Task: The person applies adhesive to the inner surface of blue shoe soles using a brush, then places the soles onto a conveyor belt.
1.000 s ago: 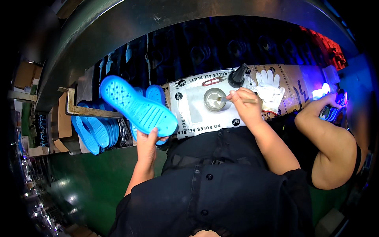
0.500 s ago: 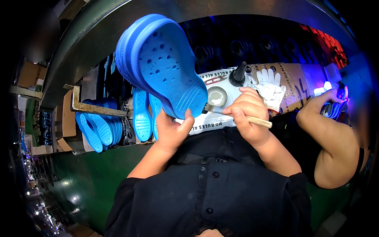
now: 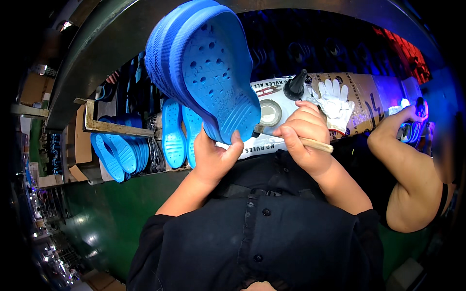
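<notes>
The left hand [image 3: 216, 157] was clamped on a blue shoe sole [image 3: 213, 72], the right hand [image 3: 306, 139] on a brush [image 3: 316, 144]; unsteady grip risked bristles [image 3: 257, 130] skidding.

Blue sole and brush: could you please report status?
Left hand holding blue sole, lower end. Right hand holding brush near sole's edge. Jar just beyond.

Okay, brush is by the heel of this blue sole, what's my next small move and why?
Probably ease the brush along the edge of the heel of the blue sole: your right hand holds it with the bristles right by that edge, and your left hand grips that end. Whether the bristles touch is unclear.
</notes>
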Demonstrator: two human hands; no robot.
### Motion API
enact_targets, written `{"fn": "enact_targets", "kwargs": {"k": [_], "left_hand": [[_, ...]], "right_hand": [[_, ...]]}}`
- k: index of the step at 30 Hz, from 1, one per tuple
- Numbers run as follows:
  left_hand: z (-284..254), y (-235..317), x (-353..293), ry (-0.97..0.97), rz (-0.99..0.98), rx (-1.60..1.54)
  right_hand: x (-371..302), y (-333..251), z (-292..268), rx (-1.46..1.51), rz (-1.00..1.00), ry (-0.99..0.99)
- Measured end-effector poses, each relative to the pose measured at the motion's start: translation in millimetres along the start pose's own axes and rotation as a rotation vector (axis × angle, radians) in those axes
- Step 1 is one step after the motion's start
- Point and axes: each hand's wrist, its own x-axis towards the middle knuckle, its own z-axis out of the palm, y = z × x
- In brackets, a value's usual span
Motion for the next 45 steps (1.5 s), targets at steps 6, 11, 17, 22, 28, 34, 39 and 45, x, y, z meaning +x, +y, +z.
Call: {"fn": "enact_targets", "kwargs": {"k": [6,11,17,22,28,34,39,45], "left_hand": [[-4.0,-5.9,-0.2,0.011,0.068,0.056],[0.6,-7.3,-1.4,0.032,0.072,0.041],[1.5,-10.2,-0.9,0.006,0.187,0.079],[7.0,-3.2,2.8,0.044,0.249,0.084],[7.1,-3.1,4.5,0.063,0.279,0.049],[6.3,-3.9,4.5,0.025,0.251,0.051],[6.1,-7.1,2.9,0.063,0.257,0.033],[7.3,-8.1,3.5,0.063,0.261,0.052]], "right_hand": [[-1.1,4.9,-4.8,-0.093,0.017,0.004],[-2.3,-0.6,-0.3,-0.01,-0.028,-0.017],[-7.2,2.5,-5.6,-0.033,0.009,-0.025],[-4.9,-0.2,2.9,0.016,-0.004,-0.036],[-5.5,-2.0,-4.5,0.048,0.072,-0.019],[-4.6,-0.9,2.4,0.025,0.038,0.005],[-9.2,-0.9,-6.2,0.062,0.121,-0.007],[-5.1,1.0,0.9,0.043,0.117,0.017]]}}
